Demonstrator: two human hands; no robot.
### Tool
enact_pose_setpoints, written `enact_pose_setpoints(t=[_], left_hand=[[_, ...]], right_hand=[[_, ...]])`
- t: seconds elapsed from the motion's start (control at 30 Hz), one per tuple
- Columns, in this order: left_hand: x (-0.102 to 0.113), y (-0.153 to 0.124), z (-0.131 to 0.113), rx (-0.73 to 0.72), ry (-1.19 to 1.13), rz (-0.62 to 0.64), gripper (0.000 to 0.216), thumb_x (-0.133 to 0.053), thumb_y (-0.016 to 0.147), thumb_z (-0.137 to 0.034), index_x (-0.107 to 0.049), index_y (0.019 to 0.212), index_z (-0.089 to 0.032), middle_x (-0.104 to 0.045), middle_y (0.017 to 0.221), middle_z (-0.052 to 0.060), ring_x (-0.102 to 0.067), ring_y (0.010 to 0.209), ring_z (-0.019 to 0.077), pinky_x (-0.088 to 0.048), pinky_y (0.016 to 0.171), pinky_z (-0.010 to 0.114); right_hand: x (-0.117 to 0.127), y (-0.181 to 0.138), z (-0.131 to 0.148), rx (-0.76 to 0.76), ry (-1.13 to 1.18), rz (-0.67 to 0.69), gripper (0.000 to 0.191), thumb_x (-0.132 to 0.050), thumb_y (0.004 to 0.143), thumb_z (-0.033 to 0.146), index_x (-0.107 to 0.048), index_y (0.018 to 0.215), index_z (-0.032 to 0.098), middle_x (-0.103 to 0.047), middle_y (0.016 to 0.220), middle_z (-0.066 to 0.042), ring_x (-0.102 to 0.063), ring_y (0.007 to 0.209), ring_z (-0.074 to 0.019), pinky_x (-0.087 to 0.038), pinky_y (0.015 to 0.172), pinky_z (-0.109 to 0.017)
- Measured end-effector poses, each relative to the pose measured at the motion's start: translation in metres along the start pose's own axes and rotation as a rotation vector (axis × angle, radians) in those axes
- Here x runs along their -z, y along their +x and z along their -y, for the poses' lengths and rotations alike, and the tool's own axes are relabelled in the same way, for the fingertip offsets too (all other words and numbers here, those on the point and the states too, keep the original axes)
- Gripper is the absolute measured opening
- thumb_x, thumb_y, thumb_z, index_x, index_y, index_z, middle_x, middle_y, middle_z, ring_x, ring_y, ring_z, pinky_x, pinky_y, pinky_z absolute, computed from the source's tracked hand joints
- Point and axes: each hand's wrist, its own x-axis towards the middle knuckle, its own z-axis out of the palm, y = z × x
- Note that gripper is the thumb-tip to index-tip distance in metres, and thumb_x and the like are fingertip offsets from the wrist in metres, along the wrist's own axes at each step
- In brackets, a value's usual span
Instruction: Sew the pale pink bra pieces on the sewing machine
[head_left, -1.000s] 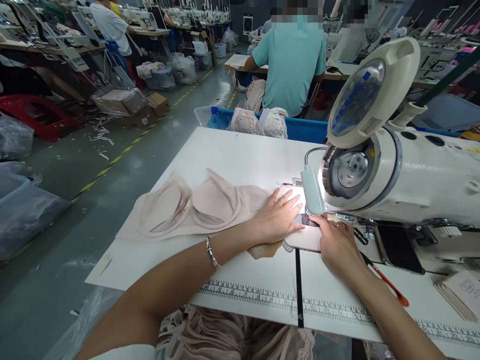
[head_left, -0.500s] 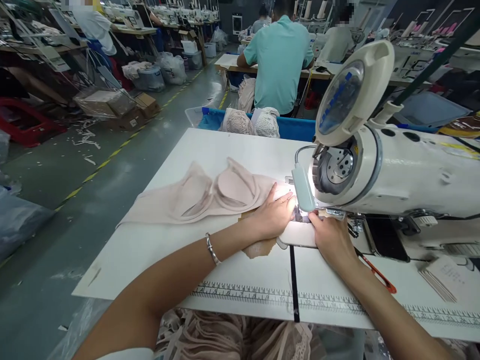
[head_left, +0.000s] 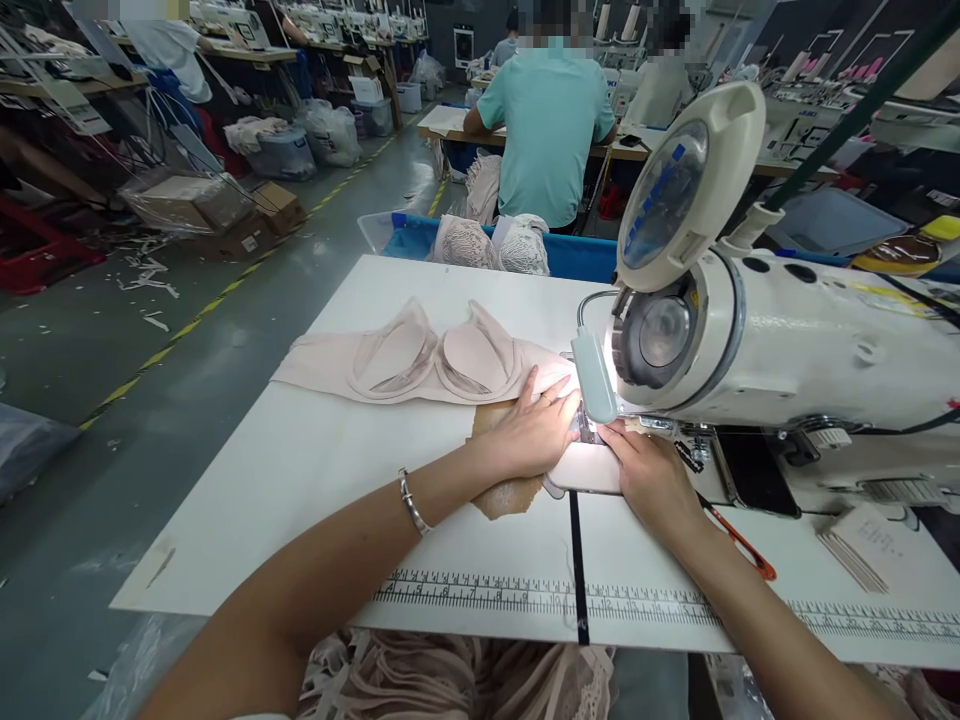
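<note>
A beige bra (head_left: pixel 427 362) lies on the white sewing table (head_left: pixel 300 480), its cups to the left and one end under the needle of the white sewing machine (head_left: pixel 765 340). My left hand (head_left: pixel 529 432) rests flat on the fabric just left of the needle, fingers stretched out. My right hand (head_left: pixel 649 475) presses the fabric in front of the presser foot, fingers curled down onto it. A tan lace piece (head_left: pixel 510 495) shows under my left wrist. A small lamp (head_left: pixel 594 378) lights the needle area.
A printed ruler (head_left: pixel 675 600) runs along the table's front edge. Orange-handled snips (head_left: pixel 739 540) and a stack of labels (head_left: pixel 862 550) lie to the right. A blue bin (head_left: pixel 577 255) with lace bras stands behind. A person in a teal shirt (head_left: pixel 551 120) sits beyond. More beige garments (head_left: pixel 450 680) lie in my lap.
The bra has slid away from me and to the right, toward the needle, its cups swinging further back. Both hands stayed at the presser foot, feeding the fabric.
</note>
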Motion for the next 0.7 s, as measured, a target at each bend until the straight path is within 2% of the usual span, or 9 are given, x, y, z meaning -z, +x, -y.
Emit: enact_pose_setpoints(t=[0.23,0.47,0.7], left_hand=[[0.002,-0.001,-0.002,-0.003,0.063,0.025,0.031,-0.03,0.099,-0.025,-0.053,0.118,-0.016,-0.053,0.139,0.01,-0.024,0.146,0.0277,0.0,0.12,0.061],[0.001,-0.001,-0.002,-0.01,0.074,0.003,0.028,-0.031,0.099,-0.024,-0.055,0.113,-0.018,-0.057,0.133,0.009,-0.024,0.146,0.0282,-0.002,0.12,0.062],[-0.002,-0.002,-0.001,-0.016,0.053,-0.027,0.033,-0.029,0.099,-0.024,-0.051,0.122,-0.019,-0.053,0.139,0.008,-0.022,0.146,0.0288,-0.001,0.12,0.061]], right_hand=[[0.006,0.003,0.006,-0.028,-0.088,0.05,0.049,-0.041,0.082,-0.001,-0.067,0.12,0.014,-0.072,0.102,-0.01,-0.063,0.082,-0.0215,-0.042,0.093,-0.041],[0.014,0.011,0.014,-0.069,-0.131,0.231,0.056,-0.039,0.081,-0.004,-0.063,0.128,0.014,-0.07,0.109,-0.014,-0.063,0.092,-0.025,-0.038,0.097,-0.044],[0.02,0.015,0.017,-0.136,-0.107,0.358,0.061,-0.036,0.082,-0.005,-0.058,0.135,0.017,-0.067,0.117,-0.015,-0.063,0.092,-0.0245,-0.037,0.099,-0.045]])
